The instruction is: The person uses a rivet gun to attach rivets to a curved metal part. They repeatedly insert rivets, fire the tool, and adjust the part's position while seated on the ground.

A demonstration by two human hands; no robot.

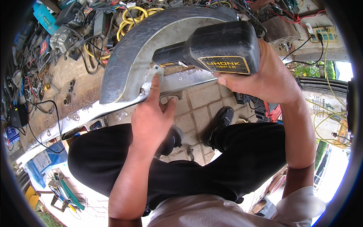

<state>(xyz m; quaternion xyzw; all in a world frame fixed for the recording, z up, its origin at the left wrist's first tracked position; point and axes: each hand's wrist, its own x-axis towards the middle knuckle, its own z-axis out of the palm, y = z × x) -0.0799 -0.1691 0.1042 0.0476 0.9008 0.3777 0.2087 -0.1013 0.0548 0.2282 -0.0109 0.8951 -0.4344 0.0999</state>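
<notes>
A curved grey metal guard (124, 49) lies on the bench's metal front edge (81, 113). My left hand (151, 117) has its index finger stretched onto a small plate with a bolt (156, 68) on the guard, its thumb apart beside a metal bracket below; its other fingers are mostly hidden. My right hand (270, 77) grips a black power tool (219, 45) with a yellow-edged label, held over the guard. The tool's narrow nose is just above the bolted plate; whether they touch I cannot tell.
Tangled cables, yellow hose (132, 15), parts and a turquoise bottle (44, 20) crowd the bench. A power strip (325, 34) is at right. My legs and shoes (221, 123) are below on paving. Tools (68, 193) lie at lower left.
</notes>
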